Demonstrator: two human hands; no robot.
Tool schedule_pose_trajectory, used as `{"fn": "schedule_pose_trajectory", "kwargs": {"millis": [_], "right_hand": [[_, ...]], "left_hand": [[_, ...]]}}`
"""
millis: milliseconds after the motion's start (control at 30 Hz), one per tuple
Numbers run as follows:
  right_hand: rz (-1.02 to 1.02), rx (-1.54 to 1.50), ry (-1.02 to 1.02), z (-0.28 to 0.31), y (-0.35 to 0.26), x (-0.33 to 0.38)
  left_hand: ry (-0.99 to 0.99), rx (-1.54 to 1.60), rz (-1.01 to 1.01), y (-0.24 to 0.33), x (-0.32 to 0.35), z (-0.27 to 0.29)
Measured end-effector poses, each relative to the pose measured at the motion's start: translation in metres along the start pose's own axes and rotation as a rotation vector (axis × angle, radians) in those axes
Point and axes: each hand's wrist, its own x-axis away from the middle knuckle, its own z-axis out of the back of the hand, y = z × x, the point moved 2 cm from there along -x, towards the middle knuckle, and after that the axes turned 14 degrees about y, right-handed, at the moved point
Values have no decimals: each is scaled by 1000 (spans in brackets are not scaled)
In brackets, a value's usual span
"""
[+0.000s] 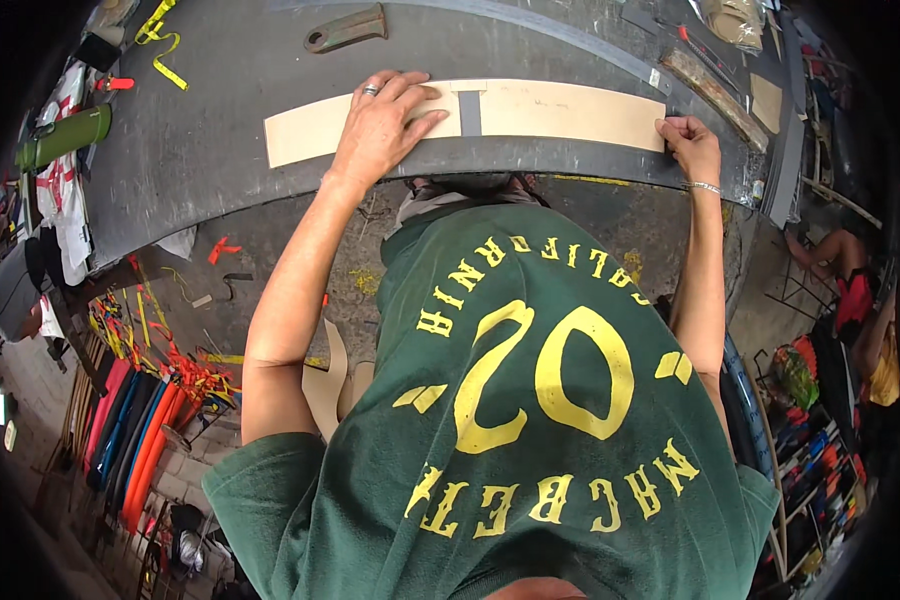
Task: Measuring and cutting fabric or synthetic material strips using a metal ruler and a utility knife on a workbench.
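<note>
A long, pale card pattern strip [570, 108] lies along the near edge of the dark grey table, in front of me. Near its middle is a gap [470, 115] where grey shows, with a small pale piece bridging the top. My left hand [385, 125] rests on the strip left of this gap, fingers spread and a ring on one of them. At the strip's right end, my right hand [692, 148] pinches the corner between thumb and fingers. A bracelet circles that wrist.
A flat metal tool [346, 30] lies beyond the strip. A wooden bar [715, 100], a red-handled tool [698, 45] and a long translucent ruler [570, 40] are at far right. Yellow measuring tape [160, 45] and a green roll [65, 137] lie left. Another person [840, 255] is at right.
</note>
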Motion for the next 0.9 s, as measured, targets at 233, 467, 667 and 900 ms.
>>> {"fn": "schedule_pose_trajectory", "kwargs": {"millis": [233,467,667,900], "right_hand": [[2,0,-5,2,3,2],[147,129,134,2,-29,26],[848,142,158,-42,-122,88],[1001,165,-253,-106,-160,115]], "left_hand": [[43,42,72,0,-3,-5],[29,38,92,3,2,-3],[50,50,55,3,2,-6],[60,45,50,2,2,-10]]}}
